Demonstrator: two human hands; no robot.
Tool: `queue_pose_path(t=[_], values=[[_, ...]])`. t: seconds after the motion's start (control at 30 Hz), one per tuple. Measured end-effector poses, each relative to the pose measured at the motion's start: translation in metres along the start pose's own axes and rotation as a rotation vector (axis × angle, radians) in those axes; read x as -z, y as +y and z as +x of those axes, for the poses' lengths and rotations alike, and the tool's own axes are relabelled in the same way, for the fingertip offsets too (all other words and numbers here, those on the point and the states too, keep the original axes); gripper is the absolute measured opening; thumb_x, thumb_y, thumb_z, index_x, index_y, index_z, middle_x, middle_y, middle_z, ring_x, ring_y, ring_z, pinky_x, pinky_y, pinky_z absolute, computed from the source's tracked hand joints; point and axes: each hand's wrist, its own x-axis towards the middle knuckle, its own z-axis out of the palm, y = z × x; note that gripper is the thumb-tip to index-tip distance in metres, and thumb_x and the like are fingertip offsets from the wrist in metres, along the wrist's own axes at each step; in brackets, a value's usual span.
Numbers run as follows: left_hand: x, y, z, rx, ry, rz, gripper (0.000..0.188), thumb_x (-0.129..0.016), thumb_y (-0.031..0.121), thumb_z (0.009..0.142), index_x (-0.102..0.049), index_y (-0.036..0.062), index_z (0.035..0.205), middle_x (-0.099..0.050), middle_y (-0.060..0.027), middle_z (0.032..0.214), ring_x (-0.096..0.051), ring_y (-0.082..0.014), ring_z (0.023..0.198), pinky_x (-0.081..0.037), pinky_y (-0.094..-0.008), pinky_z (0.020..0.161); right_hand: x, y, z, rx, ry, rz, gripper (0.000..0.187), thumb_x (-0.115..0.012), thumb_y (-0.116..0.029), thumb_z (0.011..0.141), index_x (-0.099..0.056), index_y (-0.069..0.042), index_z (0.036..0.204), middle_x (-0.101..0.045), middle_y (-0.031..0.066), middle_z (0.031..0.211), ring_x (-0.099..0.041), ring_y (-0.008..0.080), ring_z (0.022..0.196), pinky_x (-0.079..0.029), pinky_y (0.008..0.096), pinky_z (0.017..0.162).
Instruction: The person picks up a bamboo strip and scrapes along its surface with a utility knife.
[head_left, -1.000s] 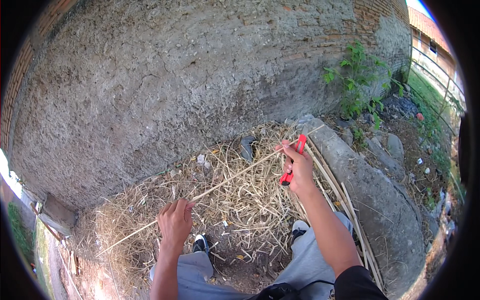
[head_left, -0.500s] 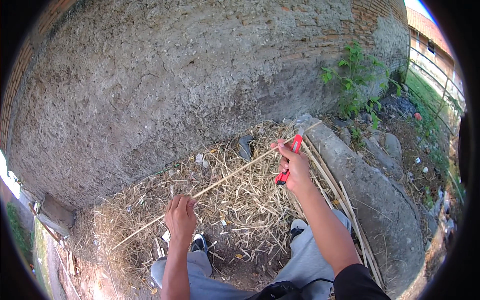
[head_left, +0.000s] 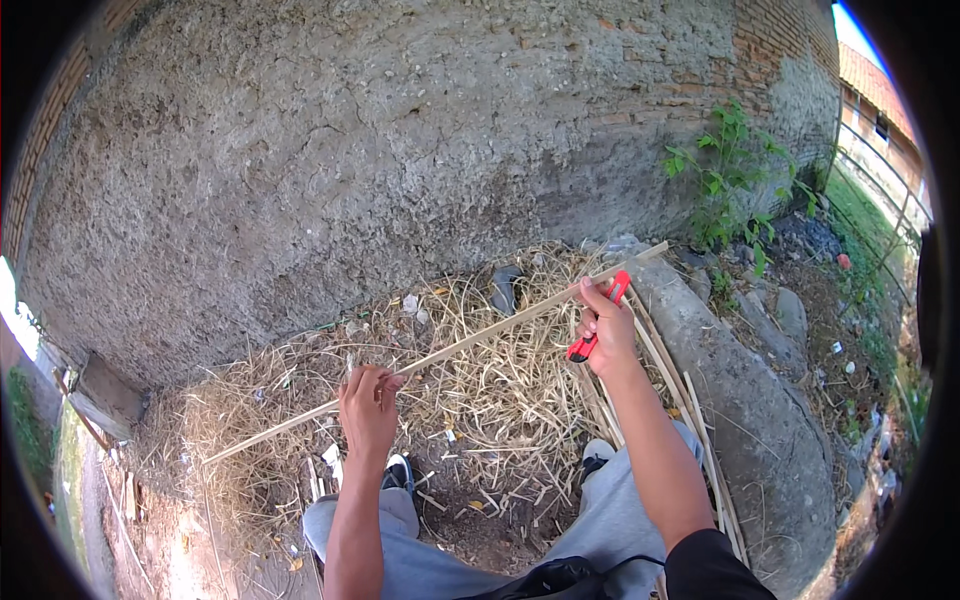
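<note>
One strip (head_left: 500,326), held aslant above shavings (head_left: 490,400): left hand (head_left: 368,412) and right hand (head_left: 612,338), well apart, each pinch it, seemingly for steadiness, while a red cutter (head_left: 620,287) sits in the right palm, apparently freeing finger and thumb.

Outdoor setting, daylight. One tall wall (head_left: 330,180), grey render, coarse and pitted, cracked in places; exposed brickwork (head_left: 775,55) at upper right. One leafy green plant (head_left: 725,175) at the wall's foot. One large, long grey stone block (head_left: 760,430), right. Ground (head_left: 490,530): dark bare earth in the foreground, brightly sunlit at lower left (the wall's face lies in shade). Far right: grass (head_left: 862,235), a tile-roofed building (head_left: 870,80).
</note>
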Motion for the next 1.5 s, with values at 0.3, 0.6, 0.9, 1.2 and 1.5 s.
queue_pose_path(t=[0.3, 0.6, 0.9, 1.2, 1.5], values=[[-0.009, 0.006, -0.009, -0.211, 0.038, -0.082, 0.033, -0.08, 0.011, 0.077, -0.064, 0.0038, 0.105, -0.063, -0.0126, 0.11, -0.06, -0.0346, 0.089, -0.046, -0.0437, 0.079, 0.021, 0.001, 0.026, 0.079, 0.086, 0.118, 0.016, -0.076, -0.02, 0.09, -0.066, -0.01, 0.096, -0.069, 0.002, 0.089, -0.038, 0.0026, 0.049, -0.033, 0.0207, 0.046], [-0.008, 0.005, -0.008, -0.277, 0.144, -0.028, 0.022, -0.08, 0.01, 0.075, -0.066, 0.0044, 0.091, -0.062, -0.0099, 0.101, -0.059, -0.0301, 0.086, -0.044, -0.0422, 0.077, 0.022, 0.004, 0.025, 0.068, 0.032, 0.066, 0.019, -0.067, -0.024, 0.097, -0.065, -0.008, 0.107, -0.07, 0.0021, 0.104, -0.038, 0.0024, 0.051, -0.035, 0.0198, 0.048], [-0.001, 0.004, -0.008, -0.187, 0.248, 0.009, 0.022, -0.077, -0.002, 0.07, -0.061, 0.0075, 0.082, -0.063, -0.0069, 0.104, -0.061, -0.0255, 0.086, -0.04, -0.0373, 0.078, 0.004, 0.004, 0.013, 0.049, -0.027, 0.063, 0.034, -0.06, -0.021, 0.1, -0.056, -0.004, 0.13, -0.067, 0.0036, 0.121, -0.038, 0.0022, 0.052, -0.035, 0.0202, 0.049], [-0.003, 0.001, -0.009, -0.238, 0.268, 0.002, 0.028, -0.074, -0.008, 0.066, -0.06, 0.0074, 0.085, -0.063, -0.0089, 0.106, -0.061, -0.0264, 0.087, -0.04, -0.0378, 0.077, 0.008, 0.007, 0.015, 0.044, -0.076, 0.072, 0.032, -0.06, -0.024, 0.1, -0.054, -0.008, 0.127, -0.066, -0.0001, 0.118, -0.037, 0.0027, 0.053, -0.034, 0.0199, 0.05], [-0.005, 0.003, -0.011, -0.178, 0.228, 0.005, 0.019, -0.073, -0.005, 0.071, -0.059, 0.004, 0.081, -0.064, -0.0115, 0.106, -0.064, -0.0316, 0.092, -0.047, -0.0421, 0.076, 0.004, 0.005, 0.013, 0.043, -0.018, 0.105, 0.028, -0.063, -0.024, 0.098, -0.06, -0.008, 0.121, -0.069, 0.0038, 0.118, -0.037, 0.0026, 0.05, -0.035, 0.0204, 0.048]])
